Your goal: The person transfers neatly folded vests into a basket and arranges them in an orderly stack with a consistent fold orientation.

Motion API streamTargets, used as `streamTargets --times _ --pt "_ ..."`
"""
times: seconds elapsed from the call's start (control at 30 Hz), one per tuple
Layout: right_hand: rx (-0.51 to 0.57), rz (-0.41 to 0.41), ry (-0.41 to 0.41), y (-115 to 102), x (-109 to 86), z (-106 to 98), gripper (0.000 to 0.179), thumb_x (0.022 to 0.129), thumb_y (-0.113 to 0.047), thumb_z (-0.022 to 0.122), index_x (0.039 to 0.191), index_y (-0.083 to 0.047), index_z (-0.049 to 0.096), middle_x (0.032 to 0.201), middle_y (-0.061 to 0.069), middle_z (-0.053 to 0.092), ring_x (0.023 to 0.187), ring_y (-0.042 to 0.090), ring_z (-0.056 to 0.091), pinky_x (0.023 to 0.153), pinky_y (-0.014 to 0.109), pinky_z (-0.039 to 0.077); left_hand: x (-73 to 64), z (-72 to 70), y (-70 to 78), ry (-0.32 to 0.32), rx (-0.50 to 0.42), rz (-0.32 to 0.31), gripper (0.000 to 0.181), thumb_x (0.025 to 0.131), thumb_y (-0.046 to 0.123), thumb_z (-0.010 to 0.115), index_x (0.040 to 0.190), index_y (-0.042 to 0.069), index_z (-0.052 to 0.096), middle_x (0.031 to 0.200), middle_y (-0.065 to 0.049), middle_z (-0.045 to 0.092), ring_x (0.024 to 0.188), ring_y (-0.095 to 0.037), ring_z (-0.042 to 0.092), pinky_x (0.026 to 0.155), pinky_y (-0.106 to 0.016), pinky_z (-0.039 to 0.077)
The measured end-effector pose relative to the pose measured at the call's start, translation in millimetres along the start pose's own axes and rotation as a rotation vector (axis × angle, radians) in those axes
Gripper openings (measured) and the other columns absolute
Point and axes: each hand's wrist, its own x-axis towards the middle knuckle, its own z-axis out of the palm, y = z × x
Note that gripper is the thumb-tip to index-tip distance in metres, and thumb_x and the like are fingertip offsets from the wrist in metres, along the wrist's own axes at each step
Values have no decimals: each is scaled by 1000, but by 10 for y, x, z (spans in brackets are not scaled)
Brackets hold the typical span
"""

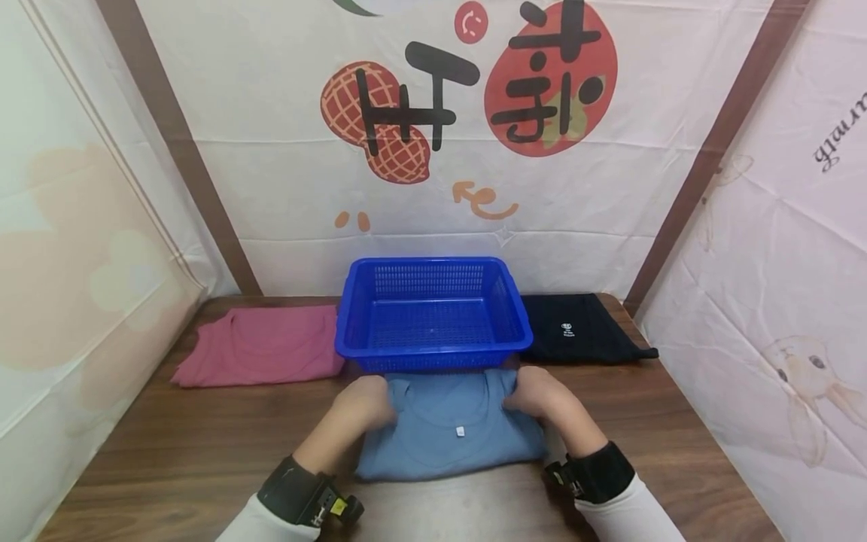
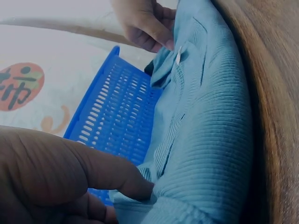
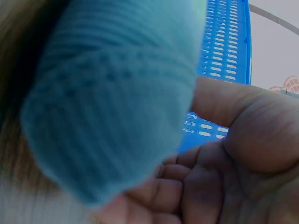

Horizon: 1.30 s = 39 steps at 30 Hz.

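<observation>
A folded blue ribbed shirt (image 1: 440,444) with a small white label lies in front of the blue basket. My left hand (image 1: 366,403) pinches its left side near the shoulder. In the left wrist view the thumb (image 2: 117,175) presses on the ribbed fabric while the other fingers go behind it. My right hand (image 1: 538,393) grips the opposite side. The right wrist view shows a folded edge of the shirt (image 3: 112,121) between the thumb and the curled fingers, whose tips are partly hidden by cloth.
Behind the shirt stands a blue plastic basket (image 1: 433,351) with nothing in it. To its left lies a folded pink shirt (image 1: 271,346), to its right a folded black garment (image 1: 576,331) with a small white print. All rest on a wooden table (image 1: 169,459), with printed cloth walls around it.
</observation>
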Motion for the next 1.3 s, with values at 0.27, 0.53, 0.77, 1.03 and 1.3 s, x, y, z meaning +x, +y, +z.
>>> streamTargets --times 0.27,0.53,0.77,1.03,1.3 --pt "39 84 -59 17 -5 -57 41 89 -30 77 107 4 65 79 14 65 60 29 67 52 42 58 84 34 -79 -12 -119 -32 43 74 23 89 100 -4 67 81 -7 60 72 -22 56 64 -38 51" --pt "26 44 -25 7 32 -12 31 87 -26 78 73 -10 56 67 4 51 55 20 54 48 31 47 76 -18 -54 -36 -151 -55 23 77 13 81 82 3 62 75 -7 58 64 -22 57 53 -33 49" --pt "52 35 -20 -4 48 16 33 85 -22 76 67 -13 50 62 1 47 51 17 50 44 30 46 44 -33 -43 -39 -225 -56 21 78 16 78 83 5 61 74 -5 55 62 -20 55 50 -32 48" --pt "132 -15 -29 1 13 -36 24 87 -23 77 81 -4 64 72 6 59 61 21 61 50 39 56 47 -82 -70 -67 -270 -26 28 82 14 72 102 -4 65 79 -7 56 66 -21 53 55 -33 45" --pt "208 -62 -62 -30 -82 -161 21 89 -19 77 85 -2 64 75 10 64 58 24 66 52 43 59 31 -188 -77 -68 -307 -41 29 83 11 74 67 12 49 62 0 44 54 -16 46 45 -29 44"
